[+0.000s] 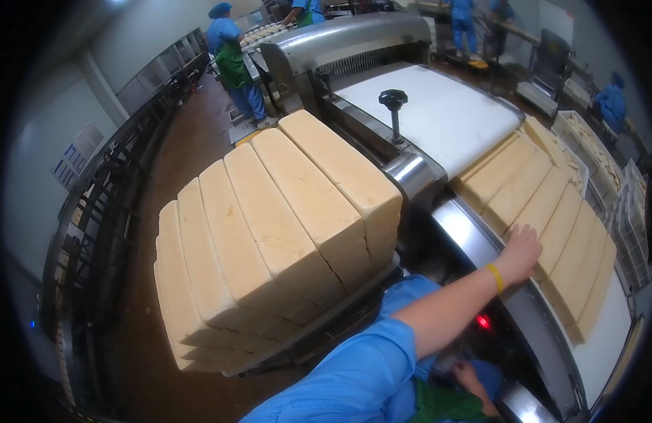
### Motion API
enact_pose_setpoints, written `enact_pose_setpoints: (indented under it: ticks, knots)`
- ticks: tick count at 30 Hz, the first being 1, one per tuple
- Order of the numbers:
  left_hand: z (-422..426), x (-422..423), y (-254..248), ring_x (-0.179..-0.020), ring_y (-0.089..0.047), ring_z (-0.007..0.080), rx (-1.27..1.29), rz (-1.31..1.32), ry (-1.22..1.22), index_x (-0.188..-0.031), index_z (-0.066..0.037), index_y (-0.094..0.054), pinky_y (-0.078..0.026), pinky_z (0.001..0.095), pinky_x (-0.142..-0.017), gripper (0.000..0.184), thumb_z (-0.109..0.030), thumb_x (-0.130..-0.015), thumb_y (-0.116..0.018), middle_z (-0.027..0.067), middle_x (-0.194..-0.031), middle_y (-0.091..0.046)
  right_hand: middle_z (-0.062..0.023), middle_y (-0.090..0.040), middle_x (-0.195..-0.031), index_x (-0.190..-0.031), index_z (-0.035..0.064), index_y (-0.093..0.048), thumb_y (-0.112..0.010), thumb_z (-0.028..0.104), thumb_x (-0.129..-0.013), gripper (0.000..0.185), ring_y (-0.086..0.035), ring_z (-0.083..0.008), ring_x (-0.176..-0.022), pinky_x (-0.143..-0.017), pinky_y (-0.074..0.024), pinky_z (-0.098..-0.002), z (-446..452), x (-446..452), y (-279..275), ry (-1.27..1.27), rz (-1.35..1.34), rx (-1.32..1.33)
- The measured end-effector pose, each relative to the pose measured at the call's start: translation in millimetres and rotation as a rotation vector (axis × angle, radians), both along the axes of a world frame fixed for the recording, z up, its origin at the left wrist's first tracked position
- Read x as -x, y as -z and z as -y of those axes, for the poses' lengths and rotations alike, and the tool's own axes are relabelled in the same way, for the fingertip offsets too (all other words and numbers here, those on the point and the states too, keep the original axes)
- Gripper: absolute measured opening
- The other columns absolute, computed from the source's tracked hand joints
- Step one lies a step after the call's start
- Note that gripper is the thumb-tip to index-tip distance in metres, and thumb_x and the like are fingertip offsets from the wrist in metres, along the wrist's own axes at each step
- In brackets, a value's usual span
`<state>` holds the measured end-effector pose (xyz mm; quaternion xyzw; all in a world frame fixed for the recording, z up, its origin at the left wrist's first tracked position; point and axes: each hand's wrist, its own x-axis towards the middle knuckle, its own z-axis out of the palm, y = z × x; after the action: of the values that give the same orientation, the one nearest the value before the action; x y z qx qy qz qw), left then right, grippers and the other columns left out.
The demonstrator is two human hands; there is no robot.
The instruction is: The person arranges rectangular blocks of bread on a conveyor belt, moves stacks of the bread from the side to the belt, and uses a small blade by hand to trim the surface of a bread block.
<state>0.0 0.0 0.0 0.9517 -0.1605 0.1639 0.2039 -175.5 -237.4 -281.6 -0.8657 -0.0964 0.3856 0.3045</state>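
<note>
My left hand (521, 255), with a yellow band on its wrist, rests on pale yellow slabs (562, 236) lying side by side on the white belt at the right; its fingers look spread over their near ends. My right hand (469, 376) is low in the frame, near my green apron (445, 403), dim and blurred, and whether it holds anything is unclear. Left of my arms, a large stack of similar long blocks (269, 211) stands on a light tray (312, 331). Several blocks lean against one another, with dark gaps between some.
A metal machine (347, 42) with a white belt (431, 106) and black knob (393, 100) stands ahead. A co-worker in a green apron (231, 65) stands beyond the stack; others are farther back. Crates (590, 151) line the right side, dark racks (93, 204) the left.
</note>
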Motion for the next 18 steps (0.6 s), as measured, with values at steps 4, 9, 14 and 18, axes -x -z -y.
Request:
enact_pose_setpoints:
  ticks: [4, 9, 14, 18]
  knots:
    - [-3.1, -0.7, 0.2, -0.126, -0.036, 0.0419, 0.012, 0.036, 0.019, -0.106, -0.002, -0.058, -0.026, 0.0547, -0.105, 0.053, -0.032, -0.067, -0.078, 0.0250, -0.123, -0.046, -0.0079, -0.065, -0.086, -0.096, 0.0078, -0.064, -0.061, 0.013, -0.087, 0.010, -0.061, -0.0202, -0.075, -0.071, -0.0509, -0.0332, 0.6, -14.8, 14.4, 0.386, -0.108, -0.252]
    - [-3.4, -1.1, 1.0, -0.125, -0.036, 0.0416, 0.001, 0.045, 0.021, -0.107, -0.003, -0.058, -0.026, 0.0543, -0.105, 0.053, -0.033, -0.068, -0.077, 0.0243, -0.122, -0.046, -0.0036, -0.064, -0.082, -0.100, 0.0107, -0.060, -0.061, 0.019, -0.089, 0.013, -0.059, -0.0138, -0.065, -0.052, -0.0458, -0.0237, -3.3, -39.8, -25.8, 0.903, -0.298, -0.631]
    - [-1.9, 0.1, -3.2, -0.126, -0.036, 0.0415, -0.015, 0.017, 0.019, -0.107, -0.003, -0.058, -0.026, 0.0538, -0.106, 0.052, -0.033, -0.069, -0.076, 0.0243, -0.123, -0.046, -0.0032, -0.062, -0.073, -0.103, 0.0079, -0.060, -0.061, 0.032, -0.088, 0.028, -0.052, -0.0105, -0.054, -0.047, -0.0419, -0.0213, -2.4, -65.2, -37.5, 1.278, -0.273, -0.805]
    - [-2.0, -0.5, -3.0, -0.127, -0.036, 0.0413, -0.002, 0.016, 0.023, -0.107, -0.003, -0.058, -0.026, 0.0540, -0.106, 0.052, -0.033, -0.069, -0.076, 0.0247, -0.124, -0.046, -0.0028, -0.059, -0.071, -0.096, 0.0066, -0.061, -0.059, 0.032, -0.088, 0.027, -0.047, -0.0073, -0.050, -0.043, -0.0383, -0.0180, 12.5, -76.6, -29.5, 1.240, -0.368, -0.891]
